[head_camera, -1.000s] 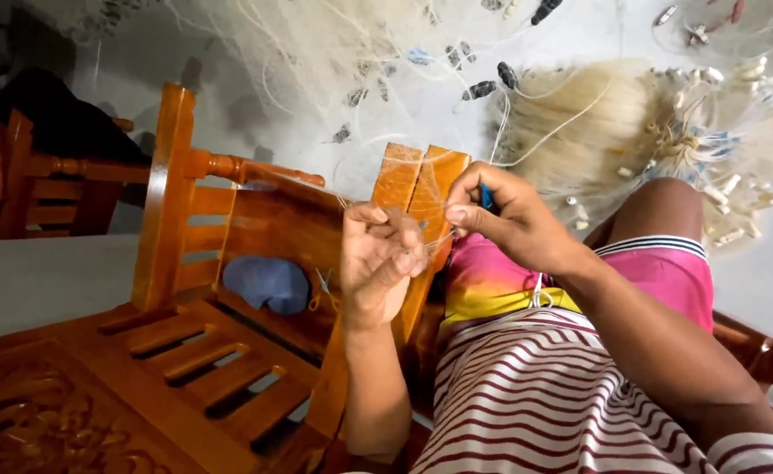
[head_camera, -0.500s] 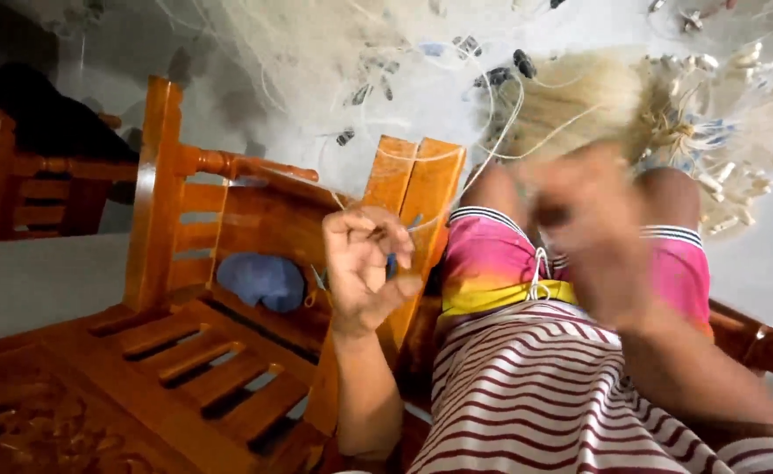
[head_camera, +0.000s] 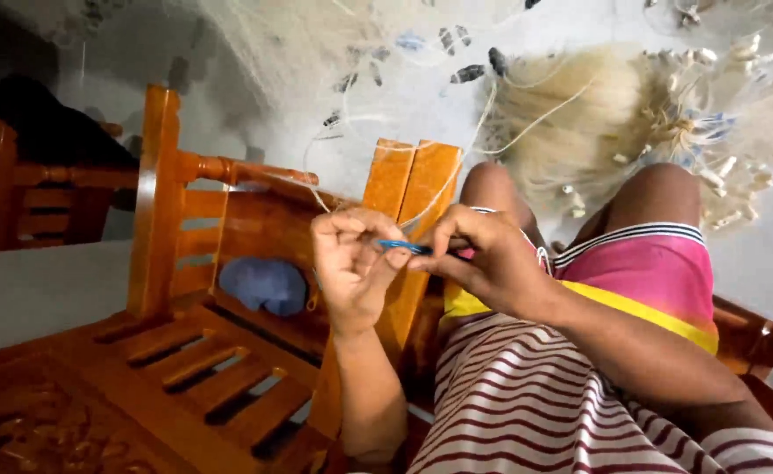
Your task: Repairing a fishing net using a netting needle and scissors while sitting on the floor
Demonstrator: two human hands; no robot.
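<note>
nearest, a striped shirt (head_camera: pixel 527 412) and pink and yellow shorts (head_camera: pixel 650 272) cover the seated person. just beyond, the left hand (head_camera: pixel 351 263) and right hand (head_camera: pixel 483 259) meet at centre; both are closed, fingers pinched together on a thin blue needle (head_camera: pixel 401 247) lying level between them, with pale net line (head_camera: pixel 456 180) running up and right from it. to the left stands a slatted wooden chair (head_camera: pixel 167 263), a blue cloth (head_camera: pixel 265 283) lying behind its back rails. farther right, a pale heap of fishing net (head_camera: pixel 579 123) with small white floats (head_camera: pixel 720 167) lies on the floor (head_camera: pixel 421 88).
</note>
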